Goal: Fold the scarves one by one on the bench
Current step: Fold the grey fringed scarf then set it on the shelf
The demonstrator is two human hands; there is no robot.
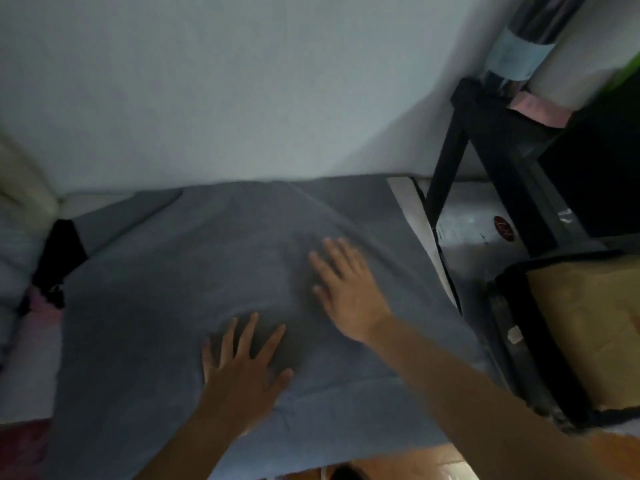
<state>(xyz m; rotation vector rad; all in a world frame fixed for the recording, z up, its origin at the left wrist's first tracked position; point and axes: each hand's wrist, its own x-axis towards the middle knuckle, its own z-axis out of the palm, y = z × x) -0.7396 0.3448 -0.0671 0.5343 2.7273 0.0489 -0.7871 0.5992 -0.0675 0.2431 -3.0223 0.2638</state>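
A grey scarf lies spread wide over the counter, reaching from the near edge back to the wall and covering nearly all of the surface. A second layer of the same cloth shows as a lower band along the near side, just below both wrists.

The left hand lies flat on the scarf near its front edge, palm down, fingers straight and fanned apart, thumb out to the side. The right hand lies flat on the cloth a little farther back and to the right of the left hand, also palm down with straight fingers spread; its outline is blurred. Neither hand pinches any fabric. Soft wrinkles run through the cloth between the two hands and beyond the right hand's fingertips.

Left of the left hand, past the scarf's edge, a black cloth and something pink lie on the counter. Right of the right hand, beyond the counter's end, a black shelf frame stands against the wall, with a black-edged bag holding something tan below it.
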